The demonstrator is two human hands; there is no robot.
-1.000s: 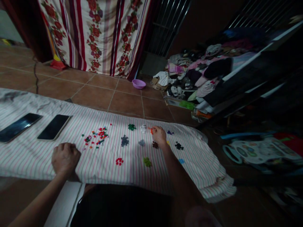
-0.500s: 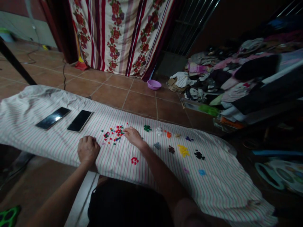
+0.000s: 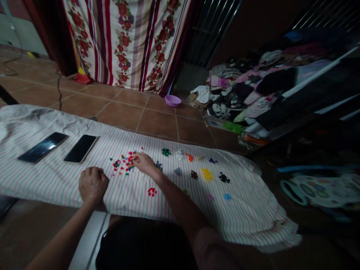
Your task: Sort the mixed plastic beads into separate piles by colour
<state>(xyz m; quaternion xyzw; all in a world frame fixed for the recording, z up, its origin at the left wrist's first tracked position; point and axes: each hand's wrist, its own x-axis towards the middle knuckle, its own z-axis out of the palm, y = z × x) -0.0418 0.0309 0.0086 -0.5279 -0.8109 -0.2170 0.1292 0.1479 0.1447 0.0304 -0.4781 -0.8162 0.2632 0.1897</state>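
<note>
Mixed small coloured pieces [image 3: 129, 160] lie scattered on the striped white cloth [image 3: 123, 195], right fingertips pinched at their edge, grip unclear; the loosely curled left hand [image 3: 93, 184] and two black phones [image 3: 81, 149] sit nearby

Bare striped cloth [image 3: 120, 198] lies nearest the person — two phones [image 3: 81, 149] obstruct leftward.

loose mixed-colour pieces [image 3: 129, 162], cloth-strewn

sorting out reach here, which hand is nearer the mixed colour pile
Right. The right hand is at the pile's right edge, fingertips over it; the left hand rests on the cloth, nearer the person.
</note>
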